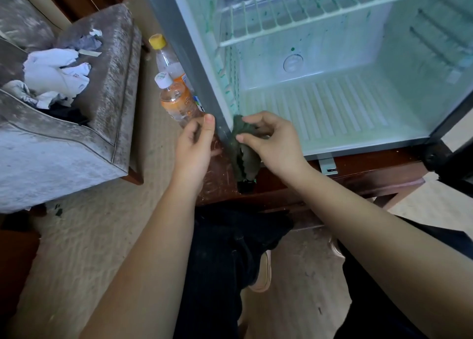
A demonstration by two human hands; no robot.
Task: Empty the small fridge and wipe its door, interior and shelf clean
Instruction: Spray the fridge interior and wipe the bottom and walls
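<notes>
Right hand (271, 144) pinches a dark cloth (243, 144) at the fridge (332, 139) corner; left hand (197, 139) loosely curled, empty. Press firmly along green-stained edges.

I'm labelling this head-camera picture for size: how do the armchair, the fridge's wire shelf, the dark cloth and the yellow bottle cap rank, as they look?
Largest to smallest, as they look:
1. Armchair
2. Wire shelf, though cut off by the frame's top edge
3. Dark cloth, held in the right hand
4. Yellow bottle cap
</notes>
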